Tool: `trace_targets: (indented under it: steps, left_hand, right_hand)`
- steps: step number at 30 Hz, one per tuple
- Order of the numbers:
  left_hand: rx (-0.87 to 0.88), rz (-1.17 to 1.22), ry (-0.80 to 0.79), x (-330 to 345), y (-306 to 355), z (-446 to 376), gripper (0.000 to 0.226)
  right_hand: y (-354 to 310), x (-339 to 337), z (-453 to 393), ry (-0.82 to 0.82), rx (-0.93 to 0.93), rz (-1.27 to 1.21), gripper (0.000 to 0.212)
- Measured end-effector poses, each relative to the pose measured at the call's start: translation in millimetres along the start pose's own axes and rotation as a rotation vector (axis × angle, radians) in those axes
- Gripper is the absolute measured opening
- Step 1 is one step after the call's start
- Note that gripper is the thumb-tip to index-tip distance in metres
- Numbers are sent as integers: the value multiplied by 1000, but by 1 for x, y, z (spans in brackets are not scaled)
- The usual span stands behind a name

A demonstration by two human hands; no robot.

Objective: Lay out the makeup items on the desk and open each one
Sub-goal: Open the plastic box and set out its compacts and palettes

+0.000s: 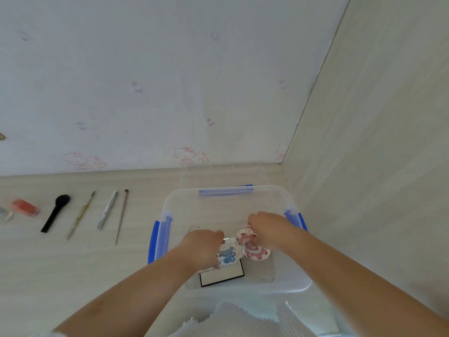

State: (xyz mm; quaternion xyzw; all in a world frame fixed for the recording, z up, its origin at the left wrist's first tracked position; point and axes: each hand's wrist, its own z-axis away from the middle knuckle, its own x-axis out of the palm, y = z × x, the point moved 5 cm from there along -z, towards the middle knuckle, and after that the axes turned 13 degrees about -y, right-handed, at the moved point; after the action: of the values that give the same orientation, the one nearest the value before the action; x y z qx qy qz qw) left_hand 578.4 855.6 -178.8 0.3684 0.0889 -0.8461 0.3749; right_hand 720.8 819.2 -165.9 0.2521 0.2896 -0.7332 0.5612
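Both my hands reach down into a clear plastic storage box (pixel 226 198) with blue latches on the desk. My left hand (pixel 202 246) grips a silver and blue compact (pixel 228 255). My right hand (pixel 269 228) grips a pink and white scalloped case (pixel 252 249) beside it. Under them a flat white palette with a black edge (pixel 222 276) lies on the box floor. Laid out in a row on the desk to the left are a red case (pixel 25 207), a black powder brush (pixel 55 212), a thin pale brush (pixel 80 215), a silver tube (pixel 107 210) and a slim brown brush (pixel 121 216).
The box stands in the desk's right corner, against the side wall (pixel 364 166) and near the back wall with cartoon cat prints. Another small clear item (pixel 6 215) lies at the far left edge. White perforated fabric (pixel 230 319) shows at the bottom.
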Motion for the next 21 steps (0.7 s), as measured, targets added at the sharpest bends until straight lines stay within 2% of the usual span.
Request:
trace_targets:
  steps: [4, 9, 11, 15, 18, 21]
  left_hand:
    - [21, 304, 136, -20, -12, 37, 37]
    - [83, 747, 311, -36, -39, 87, 29]
    - [123, 975, 346, -33, -49, 97, 31]
    - [187, 1367, 396, -14, -62, 115, 49]
    - [182, 1519, 440, 2, -73, 128, 40]
    - [158, 1613, 471, 21, -93, 143, 53]
  right_hand:
    - [8, -19, 41, 193, -41, -419, 17]
    - [8, -24, 81, 221, -209, -1079, 15]
    - [2, -23, 86, 213, -258, -1271, 18]
    - [-21, -25, 88, 189, -326, -1439, 17]
    - [-43, -24, 84, 151, -366, -1508, 19]
    - [-73, -26, 79, 94, -413, -1535, 24]
